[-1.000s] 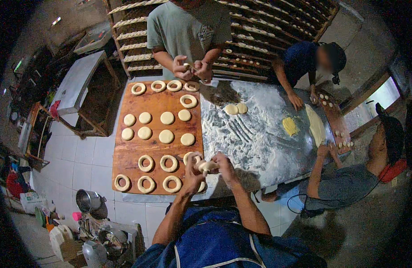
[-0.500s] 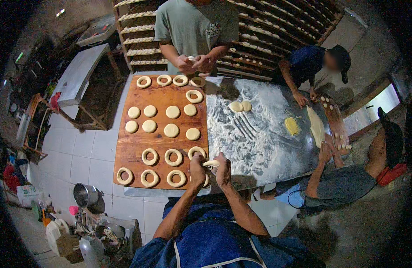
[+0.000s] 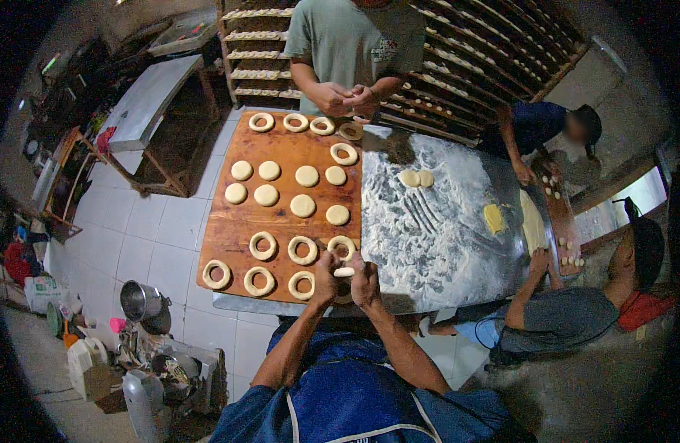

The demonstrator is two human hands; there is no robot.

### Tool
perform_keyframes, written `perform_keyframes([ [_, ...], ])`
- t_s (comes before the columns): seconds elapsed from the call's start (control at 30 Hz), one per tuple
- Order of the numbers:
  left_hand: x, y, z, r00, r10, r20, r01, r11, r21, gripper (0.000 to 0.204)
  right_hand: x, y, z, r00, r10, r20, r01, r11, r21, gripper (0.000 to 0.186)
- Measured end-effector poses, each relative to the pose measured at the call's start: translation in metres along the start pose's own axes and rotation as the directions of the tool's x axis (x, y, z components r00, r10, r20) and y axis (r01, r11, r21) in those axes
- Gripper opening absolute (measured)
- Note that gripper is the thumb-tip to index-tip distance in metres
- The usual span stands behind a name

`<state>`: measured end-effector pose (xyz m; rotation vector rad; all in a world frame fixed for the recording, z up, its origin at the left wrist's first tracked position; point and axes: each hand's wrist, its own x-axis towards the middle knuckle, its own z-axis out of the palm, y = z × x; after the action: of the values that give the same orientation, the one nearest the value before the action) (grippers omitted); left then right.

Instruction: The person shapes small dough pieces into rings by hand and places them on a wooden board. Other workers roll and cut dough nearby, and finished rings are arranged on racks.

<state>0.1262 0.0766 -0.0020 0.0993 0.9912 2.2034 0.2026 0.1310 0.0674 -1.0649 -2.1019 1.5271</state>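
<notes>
Near the table's front edge, my left hand and my right hand are closed on a piece of pale dough held between them. Just behind them, at the right edge of a wooden board, lies a dough ring; more rings and several flat dough rounds rest on the board. To the right is a floured metal surface with two overlapping rounds and a yellow patch.
A person opposite pinches dough; two others work a dough sheet at the right. Behind stand racks of dough trays. A metal side table is at left; a pot and mixer sit lower left.
The view has shifted, so the table appears higher and farther right. My hands stay on the dough, which now shows less between them. The people at the right keep moving their hands at the dough sheet.
</notes>
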Motion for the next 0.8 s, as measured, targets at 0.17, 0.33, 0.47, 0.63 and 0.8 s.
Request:
perform_keyframes([
  [0.17, -0.005, 0.039, -0.013, 0.913, 0.128, 0.386, -0.407, 0.297, 0.864, 0.023, 0.005, 0.04, 0.019, 1.0, 0.006, 0.003, -0.006, 1.0, 0.017, 0.04],
  [0.33, -0.006, 0.029, -0.033, 0.969, -0.216, -0.117, 0.169, 0.932, -0.319, 0.028, -0.001, 0.013, 0.044, 0.997, -0.063, -0.053, 0.071, 0.983, 0.168, 0.069],
  [0.47, -0.016, 0.084, -0.028, 0.977, 0.175, 0.122, -0.205, 0.607, 0.768, 0.035, 0.002, 0.014, 0.049, 0.866, -0.459, 0.2, 0.501, 0.788, -0.359, 0.056],
  [0.63, -0.003, 0.075, -0.088, 0.988, 0.065, -0.139, -0.089, 0.981, -0.173, 0.038, 0.004, -0.015, 0.09, 0.767, -0.609, 0.201, 0.641, 0.72, -0.265, 0.054],
  [0.8, -0.014, 0.129, -0.092, 0.911, 0.406, 0.07, -0.33, 0.618, 0.713, 0.034, 0.004, -0.046, 0.126, 0.852, -0.415, 0.32, 0.474, 0.871, -0.131, 0.056],
])
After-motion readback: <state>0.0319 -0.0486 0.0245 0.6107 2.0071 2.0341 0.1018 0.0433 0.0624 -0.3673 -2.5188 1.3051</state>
